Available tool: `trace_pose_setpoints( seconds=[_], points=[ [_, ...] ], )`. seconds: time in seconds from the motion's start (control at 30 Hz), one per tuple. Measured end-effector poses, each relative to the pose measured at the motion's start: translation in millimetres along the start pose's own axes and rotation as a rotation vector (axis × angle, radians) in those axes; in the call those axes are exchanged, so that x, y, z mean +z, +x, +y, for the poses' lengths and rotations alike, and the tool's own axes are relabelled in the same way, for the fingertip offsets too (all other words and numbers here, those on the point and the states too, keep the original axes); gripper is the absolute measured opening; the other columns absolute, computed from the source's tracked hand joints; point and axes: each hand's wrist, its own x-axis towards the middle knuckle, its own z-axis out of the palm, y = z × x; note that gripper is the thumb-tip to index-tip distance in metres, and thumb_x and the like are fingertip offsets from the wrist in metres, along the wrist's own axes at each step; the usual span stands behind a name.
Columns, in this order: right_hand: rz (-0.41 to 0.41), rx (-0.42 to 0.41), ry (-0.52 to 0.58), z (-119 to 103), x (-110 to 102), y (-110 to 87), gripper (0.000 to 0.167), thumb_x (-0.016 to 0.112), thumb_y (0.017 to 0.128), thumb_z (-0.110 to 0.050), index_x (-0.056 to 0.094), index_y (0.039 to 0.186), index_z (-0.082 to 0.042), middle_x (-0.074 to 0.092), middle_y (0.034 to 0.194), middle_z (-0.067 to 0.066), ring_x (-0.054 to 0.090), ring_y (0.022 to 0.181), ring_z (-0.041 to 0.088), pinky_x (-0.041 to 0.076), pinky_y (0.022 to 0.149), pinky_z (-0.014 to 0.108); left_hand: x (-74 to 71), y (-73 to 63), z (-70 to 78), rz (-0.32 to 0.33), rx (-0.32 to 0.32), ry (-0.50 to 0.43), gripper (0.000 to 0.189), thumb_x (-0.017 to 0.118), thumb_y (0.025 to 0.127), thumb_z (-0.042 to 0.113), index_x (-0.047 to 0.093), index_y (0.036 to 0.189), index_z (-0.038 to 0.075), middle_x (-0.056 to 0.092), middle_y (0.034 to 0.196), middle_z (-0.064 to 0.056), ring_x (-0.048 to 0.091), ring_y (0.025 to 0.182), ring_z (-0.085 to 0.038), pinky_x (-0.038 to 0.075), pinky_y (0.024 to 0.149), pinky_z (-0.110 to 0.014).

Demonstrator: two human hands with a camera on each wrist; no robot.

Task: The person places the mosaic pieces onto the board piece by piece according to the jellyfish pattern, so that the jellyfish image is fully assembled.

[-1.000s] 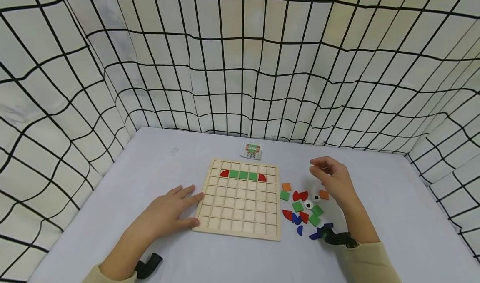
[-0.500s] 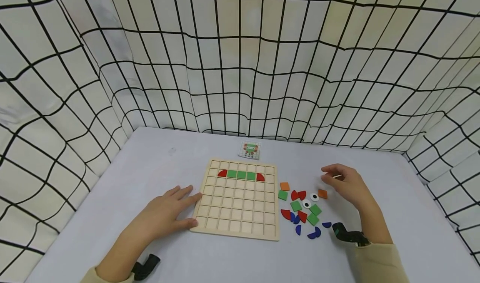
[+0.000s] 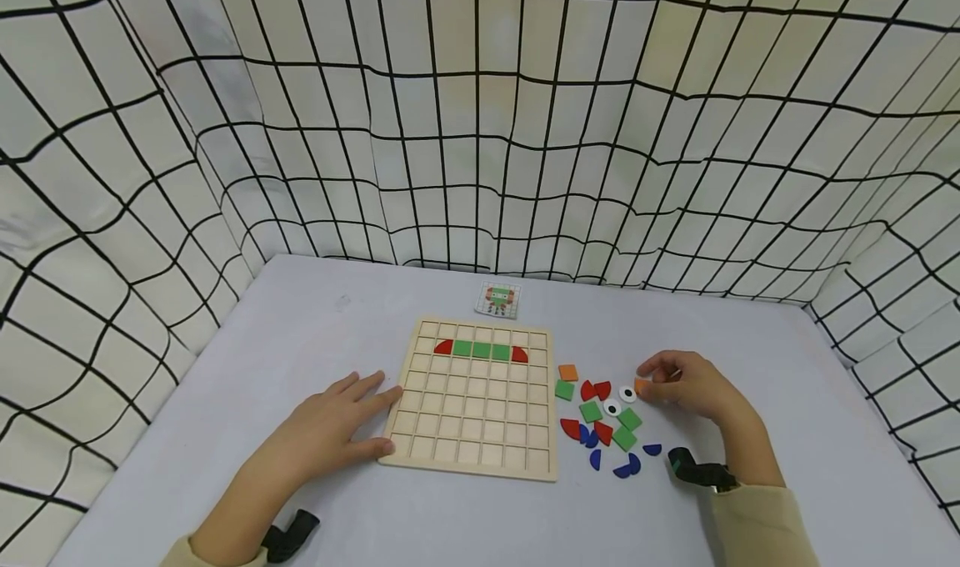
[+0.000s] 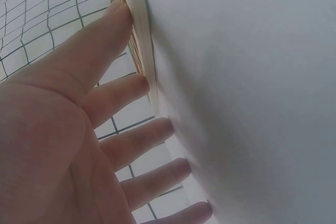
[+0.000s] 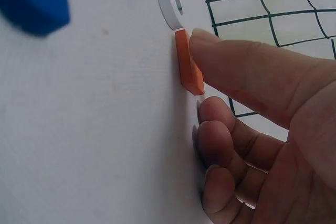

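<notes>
In the head view, my left hand (image 3: pixel 335 423) rests at the left side of a wooden grid board (image 3: pixel 471 423), fingers spread. Its thumb and index fingertips touch the board's edge (image 4: pixel 142 30) in the left wrist view. On the board, a row holds green squares (image 3: pixel 482 350) between two red quarter-circles (image 3: pixel 444 347). At the right, my right hand (image 3: pixel 693 388) is over an orange square tile (image 5: pixel 188 64). The thumb touches that tile, which lies on the table. The other fingers are bent beside it, near the tabletop, with a gap to the tile.
Loose pieces lie between board and right hand: green squares (image 3: pixel 624 439), red quarter-circles (image 3: pixel 570 429), blue half-circles (image 3: pixel 652 449), another orange square (image 3: pixel 567 373) and two white eye discs (image 3: pixel 627 393). A pattern card (image 3: pixel 498 300) lies behind the board. Black-gridded white sheeting (image 3: pixel 480 158) surrounds the table.
My right hand moved right, away from above the loose pieces, then down to the orange tile, where its thumb now touches. The left hand stays at the board's edge.
</notes>
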Motion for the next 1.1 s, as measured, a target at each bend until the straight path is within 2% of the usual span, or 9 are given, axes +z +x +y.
trace_pose_setpoints(
  seconds=[0.27,0.53,0.67,0.8,0.97,1.1],
  points=[
    [0.009,0.004,-0.021,-2.4,2.9,-1.7,0.022,0.08,0.085,-0.027,0.073,0.1,-0.013,0.058,0.089,0.004,0.051,0.088,0.023,0.043,0.068,0.033,0.2,-0.9,-0.3,-0.002,0.003,-0.006,0.069,0.071,0.087,0.052,0.053,0.146,0.021,0.046,0.152,-0.016,0.042,0.136,-0.05,0.043,0.099,-0.066],
    [0.006,-0.051,0.004,0.5,3.2,0.7,0.02,0.079,0.085,-0.02,0.064,0.095,-0.012,0.061,0.091,0.005,0.055,0.087,0.024,0.045,0.071,0.033,-0.6,-1.8,0.6,-0.002,0.01,-0.009,0.07,0.07,0.087,0.052,0.053,0.146,0.019,0.046,0.152,-0.017,0.042,0.136,-0.051,0.043,0.098,-0.066],
    [0.003,-0.085,0.05,1.1,3.6,2.6,0.017,0.075,0.088,-0.016,0.062,0.097,-0.01,0.06,0.092,0.008,0.056,0.083,0.025,0.05,0.068,0.033,-0.9,-1.8,1.5,-0.006,0.004,-0.016,0.069,0.07,0.088,0.051,0.052,0.147,0.02,0.045,0.153,-0.017,0.041,0.137,-0.051,0.043,0.097,-0.067],
    [0.036,-0.116,0.127,-4.6,4.8,4.3,0.019,0.071,0.092,-0.017,0.062,0.105,-0.006,0.061,0.094,0.011,0.057,0.081,0.026,0.055,0.067,0.031,-1.3,-1.2,1.9,-0.014,-0.004,-0.017,0.07,0.07,0.088,0.052,0.051,0.148,0.02,0.044,0.153,-0.016,0.039,0.138,-0.05,0.043,0.098,-0.067],
    [0.056,-0.146,0.252,-20.6,9.7,2.5,0.025,0.068,0.095,-0.019,0.061,0.113,-0.003,0.066,0.101,0.013,0.062,0.087,0.026,0.057,0.071,0.03,-1.5,-1.4,1.7,-0.021,-0.014,-0.016,0.07,0.069,0.088,0.053,0.051,0.148,0.021,0.044,0.154,-0.016,0.039,0.139,-0.049,0.042,0.098,-0.068],
    [0.038,-0.158,0.296,-33.2,17.7,2.8,0.023,0.065,0.096,-0.017,0.062,0.114,-0.004,0.067,0.103,0.012,0.063,0.091,0.026,0.058,0.073,0.032,-0.7,-2.0,1.2,-0.018,-0.016,-0.016,0.07,0.069,0.088,0.053,0.051,0.148,0.021,0.044,0.154,-0.016,0.039,0.139,-0.05,0.042,0.098,-0.069]
  ],
)
